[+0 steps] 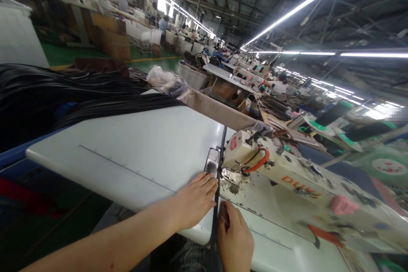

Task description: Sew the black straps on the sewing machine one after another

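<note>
A narrow black strip (218, 197) runs from the far side of the sewing machine (274, 170), past its needle area, down over the table's near edge. My left hand (197, 197) lies flat with its fingertips at the strip's left side, beside the metal plate (212, 161). Close to the table's near edge, my right hand (234, 236) is on the strip's right side, its fingers curled. Something small and thin shows between thumb and fingers there, too unclear to name.
A large pile of black strips (121, 108) covers the back left of the white table (127, 144). Behind the table stands a pale bin (219, 108). Thread cones (333, 114) are at the right. People and other workstations appear farther off.
</note>
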Demonstrator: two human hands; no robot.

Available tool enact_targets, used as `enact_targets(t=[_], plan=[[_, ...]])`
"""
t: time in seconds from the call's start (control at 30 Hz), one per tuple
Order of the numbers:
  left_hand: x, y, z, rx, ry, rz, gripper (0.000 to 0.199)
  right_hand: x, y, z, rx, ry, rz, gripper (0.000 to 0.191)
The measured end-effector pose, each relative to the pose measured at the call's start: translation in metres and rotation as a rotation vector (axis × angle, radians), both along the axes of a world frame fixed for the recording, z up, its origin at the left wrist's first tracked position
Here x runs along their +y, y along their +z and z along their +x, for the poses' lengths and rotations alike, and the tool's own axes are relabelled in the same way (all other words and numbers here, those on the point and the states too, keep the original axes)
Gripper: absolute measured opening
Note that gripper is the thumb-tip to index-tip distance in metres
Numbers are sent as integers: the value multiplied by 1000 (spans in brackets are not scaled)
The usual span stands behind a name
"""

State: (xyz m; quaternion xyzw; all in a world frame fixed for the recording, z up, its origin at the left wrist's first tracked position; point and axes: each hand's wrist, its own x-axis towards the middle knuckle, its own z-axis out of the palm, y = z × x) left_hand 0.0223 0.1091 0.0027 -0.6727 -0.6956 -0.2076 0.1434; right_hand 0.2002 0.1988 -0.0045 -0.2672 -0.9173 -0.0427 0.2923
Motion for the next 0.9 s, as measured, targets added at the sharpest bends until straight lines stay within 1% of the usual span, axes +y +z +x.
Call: enact_targets(t=[0.17, 0.37, 0.5, 0.7, 0.9], plan=[[0, 0, 1, -29, -2, -1, 51, 1, 0, 2, -27, 1, -11, 36], [2, -5, 2, -87, -12, 13, 48, 4, -4, 4, -40, 22, -20, 31], [2, -7, 2, -107, -23, 17, 47, 3, -3, 4, -55, 15, -39, 29], [0, -3, 1, -74, -23, 6, 47, -1, 3, 0, 11, 9, 2, 34], [0, -3, 1, -65, -27, -14, 48, -3, 5, 0, 17, 22, -10, 35]])
